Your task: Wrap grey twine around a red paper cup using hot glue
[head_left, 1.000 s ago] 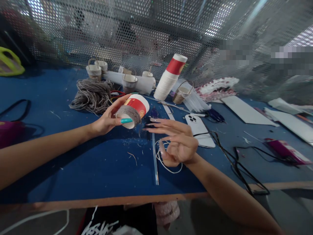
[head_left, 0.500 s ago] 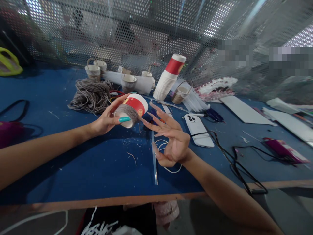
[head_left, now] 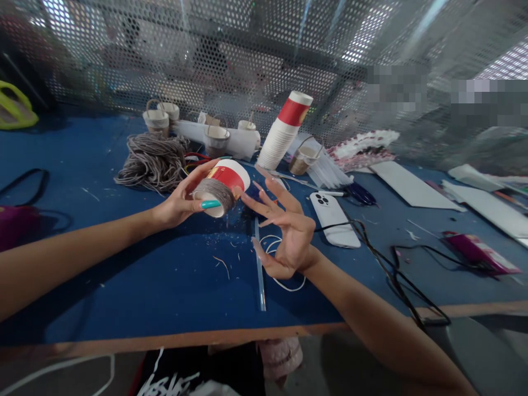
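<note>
My left hand (head_left: 183,199) is closed around a red and white paper cup (head_left: 231,174), tilted above the blue table. Grey-brown cord (head_left: 219,191) is wound round the cup's lower part, and my thumb with its turquoise nail presses against the base. My right hand (head_left: 286,225) is open with its fingers spread, a fingertip at or close to the cup's side by the cord. Whether that finger touches it I cannot tell. Behind my left hand lies a heap of grey cord (head_left: 153,162).
A leaning stack of paper cups (head_left: 280,137) stands at the back beside several small cord-wrapped buckets (head_left: 304,158). To the right are a white phone (head_left: 335,220), a black cable (head_left: 381,264) and white boards (head_left: 416,187). A clear glue stick (head_left: 260,275) lies near the front.
My right hand has shifted slightly left, its fingers nearer to the cup and cord. My left hand keeps the cup in nearly the same place.
</note>
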### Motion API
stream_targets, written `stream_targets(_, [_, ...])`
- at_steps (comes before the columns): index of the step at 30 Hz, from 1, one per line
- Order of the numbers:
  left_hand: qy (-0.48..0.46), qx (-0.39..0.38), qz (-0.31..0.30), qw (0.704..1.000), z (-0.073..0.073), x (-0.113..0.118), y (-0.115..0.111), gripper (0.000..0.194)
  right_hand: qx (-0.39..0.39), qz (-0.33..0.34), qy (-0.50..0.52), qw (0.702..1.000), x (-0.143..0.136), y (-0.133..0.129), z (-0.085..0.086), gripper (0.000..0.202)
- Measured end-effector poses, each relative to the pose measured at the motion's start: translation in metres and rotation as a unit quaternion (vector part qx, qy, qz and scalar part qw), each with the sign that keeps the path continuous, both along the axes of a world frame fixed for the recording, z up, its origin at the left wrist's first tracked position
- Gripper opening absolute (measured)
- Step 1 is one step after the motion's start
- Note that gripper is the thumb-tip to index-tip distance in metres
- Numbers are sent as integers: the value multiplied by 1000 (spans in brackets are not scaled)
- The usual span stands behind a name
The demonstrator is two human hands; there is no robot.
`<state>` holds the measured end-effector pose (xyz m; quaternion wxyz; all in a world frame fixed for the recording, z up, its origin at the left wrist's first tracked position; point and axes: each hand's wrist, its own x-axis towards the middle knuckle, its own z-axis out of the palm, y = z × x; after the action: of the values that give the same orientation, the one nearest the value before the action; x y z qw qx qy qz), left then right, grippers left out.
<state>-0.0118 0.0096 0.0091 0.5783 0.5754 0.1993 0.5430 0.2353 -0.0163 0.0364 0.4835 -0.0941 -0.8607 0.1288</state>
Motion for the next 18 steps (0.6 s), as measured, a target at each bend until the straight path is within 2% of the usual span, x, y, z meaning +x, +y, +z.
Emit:
stream_targets(4, [-3,1,5,1000,-1,0,0,80,5,50,27,998,-4,-3,3,52])
stream_targets(18, [-13,-16,5,1000,2,1,-1,82,41,95,-3,995,-4,-1,7,49])
